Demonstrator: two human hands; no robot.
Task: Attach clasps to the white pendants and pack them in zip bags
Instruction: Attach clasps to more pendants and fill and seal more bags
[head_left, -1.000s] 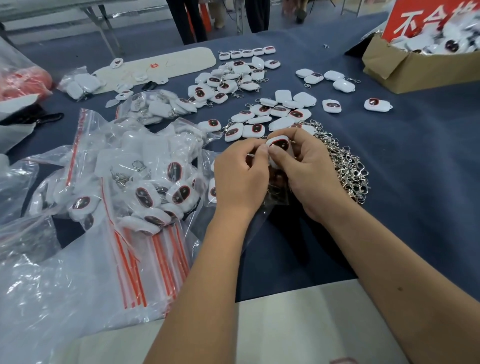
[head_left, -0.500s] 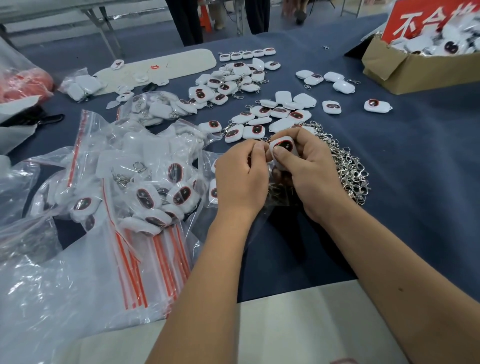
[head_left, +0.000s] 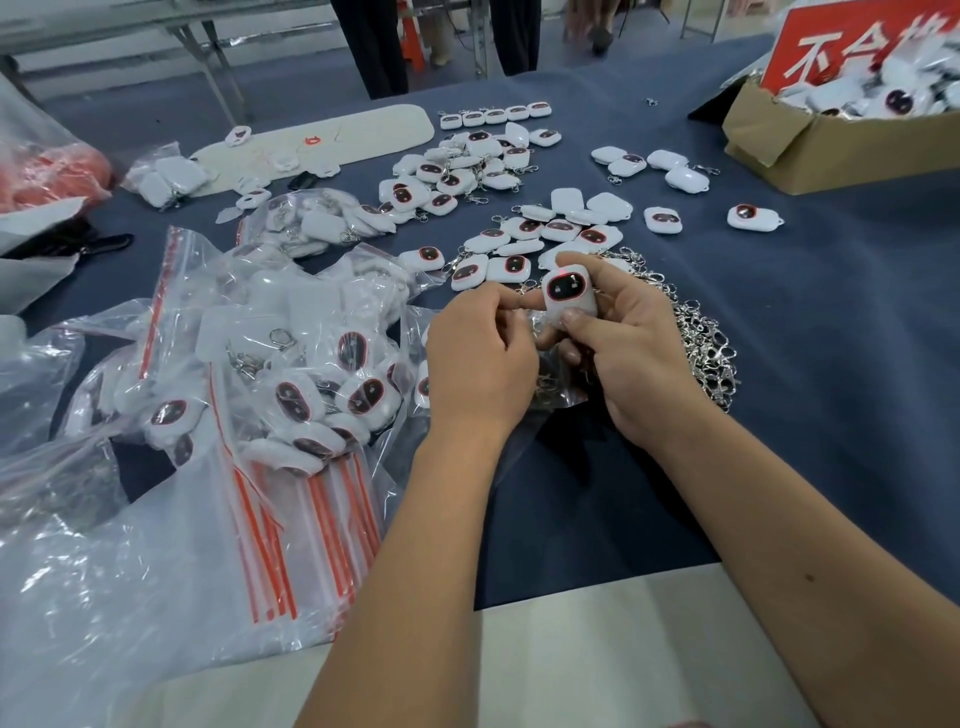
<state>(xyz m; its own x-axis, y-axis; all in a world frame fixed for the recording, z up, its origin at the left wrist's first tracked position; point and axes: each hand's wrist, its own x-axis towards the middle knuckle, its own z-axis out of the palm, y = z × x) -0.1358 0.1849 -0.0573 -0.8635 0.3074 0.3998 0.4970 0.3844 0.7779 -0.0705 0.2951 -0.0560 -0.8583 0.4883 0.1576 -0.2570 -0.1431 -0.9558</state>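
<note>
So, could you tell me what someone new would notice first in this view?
Probably the white pendant with its dark face, held up at centre by the right hand, with the left hand pinching beside it. Next, the shiny heap of metal clasps just right of the hands, and the zip bags stuffed with pendants on the left.

Desk (head_left: 831, 364) covered in dark blue cloth. Directly on it: scattered white pendants (head_left: 524, 228), a heap of metal clasps (head_left: 701, 343), zip bags (head_left: 291, 499) at left. A cardboard box (head_left: 810, 140) sits far right.
</note>
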